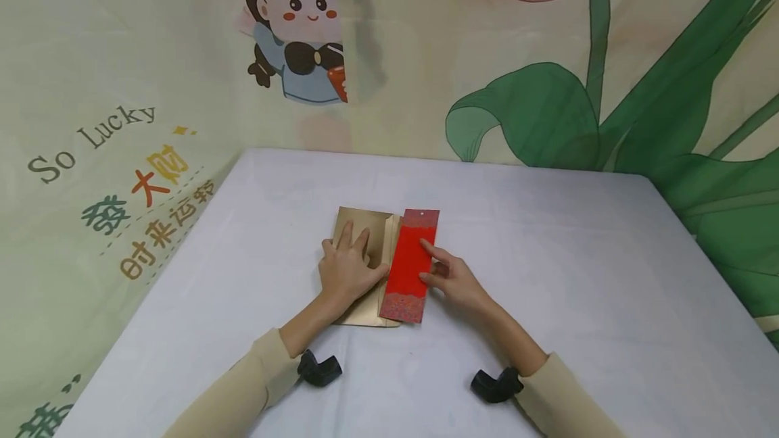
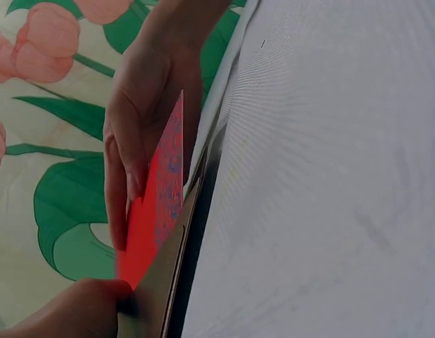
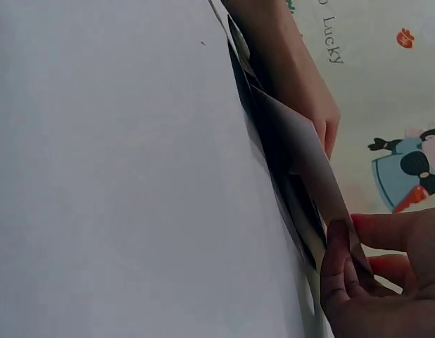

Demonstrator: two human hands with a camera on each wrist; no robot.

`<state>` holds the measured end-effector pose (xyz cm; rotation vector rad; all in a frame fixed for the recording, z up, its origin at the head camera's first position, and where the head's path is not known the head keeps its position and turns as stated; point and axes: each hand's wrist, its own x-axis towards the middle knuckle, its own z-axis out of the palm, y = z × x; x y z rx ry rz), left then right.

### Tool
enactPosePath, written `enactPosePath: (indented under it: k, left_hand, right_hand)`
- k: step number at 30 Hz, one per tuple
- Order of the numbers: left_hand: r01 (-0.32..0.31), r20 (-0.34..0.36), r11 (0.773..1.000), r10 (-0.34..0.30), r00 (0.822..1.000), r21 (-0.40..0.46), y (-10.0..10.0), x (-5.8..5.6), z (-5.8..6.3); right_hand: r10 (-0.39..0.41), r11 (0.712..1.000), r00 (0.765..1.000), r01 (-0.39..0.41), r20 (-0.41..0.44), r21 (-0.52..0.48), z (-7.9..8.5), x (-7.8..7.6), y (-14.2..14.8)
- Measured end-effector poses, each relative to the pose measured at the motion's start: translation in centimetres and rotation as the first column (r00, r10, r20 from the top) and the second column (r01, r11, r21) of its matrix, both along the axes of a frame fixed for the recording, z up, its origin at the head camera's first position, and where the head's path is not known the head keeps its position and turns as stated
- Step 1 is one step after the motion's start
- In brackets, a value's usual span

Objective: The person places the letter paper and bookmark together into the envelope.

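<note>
A flat gold folder-like piece [image 1: 365, 309] lies on the white table, a raised fold along its right side. My left hand [image 1: 348, 270] rests on it with fingers spread; its thumb reaches the left edge of a long red card [image 1: 409, 269]. Patterned bands mark both ends of the card, and a small hole shows at its top. My right hand [image 1: 458, 282] pinches the card's right edge. In the right wrist view, thumb and fingers [image 3: 337, 257] lie on opposite faces of the card [image 3: 309, 148]. The left wrist view shows the card tilted up beside the gold piece [image 2: 165, 282].
The white tablecloth [image 1: 560, 276] surrounds the gold piece. Behind the table hangs a printed cloth [image 1: 402, 86] with tulips, a cartoon figure and lettering. Black wrist devices [image 1: 319, 368] sit at both cuffs.
</note>
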<state>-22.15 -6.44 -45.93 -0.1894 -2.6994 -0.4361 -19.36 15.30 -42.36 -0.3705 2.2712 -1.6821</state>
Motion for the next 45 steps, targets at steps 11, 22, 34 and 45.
enactPosePath:
  k: [11, 22, 34, 45]
  left_hand:
    - [0.003, -0.002, 1.000, -0.003, 1.000, -0.004, -0.5, 0.6, 0.1]
    - [0.003, 0.006, 1.000, -0.003, 1.000, 0.018, -0.5, 0.6, 0.3]
    - [-0.015, 0.026, 1.000, 0.015, 1.000, -0.004, -0.6, 0.7, 0.2]
    - [-0.004, -0.005, 0.999, 0.004, 1.000, -0.035, -0.9, 0.8, 0.2]
  right_hand:
    - [0.097, 0.980, 0.995, -0.089, -0.039, 0.178, 0.9, 0.1, -2.1]
    - [0.106, 0.897, 0.944, 0.045, -0.312, 0.440, -1.3, -1.0, -3.9]
    - [0.238, 0.862, 0.876, 0.009, -0.420, 0.507, -2.4, -1.4, -3.7]
    - [0.352, 0.787, 0.817, 0.005, -0.456, 0.616, -2.8, -1.6, -4.6]
